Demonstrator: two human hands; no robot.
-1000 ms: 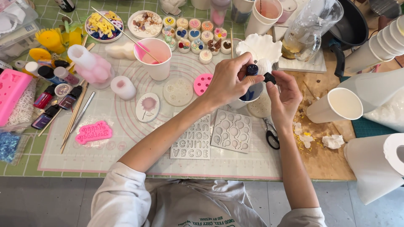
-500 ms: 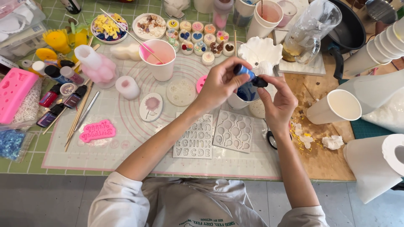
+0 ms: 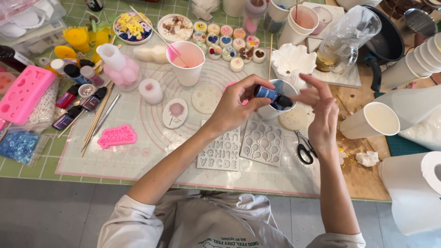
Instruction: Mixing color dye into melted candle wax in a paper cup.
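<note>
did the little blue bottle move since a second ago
Yes. The small blue bottle in the left hand has tipped onto its side, cap toward the right hand, and sits lower over the paper cup, farther from the white ruffled dish.

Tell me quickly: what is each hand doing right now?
Left hand: closed on a small blue bottle, held tilted above a white cup.
Right hand: fingers at the bottle's black cap; whether it grips cannot be told.

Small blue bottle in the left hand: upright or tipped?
Tipped. The small blue bottle lies nearly sideways in the left hand, its dark tip pointing right over the paper cup; right hand is at the tip.
</note>
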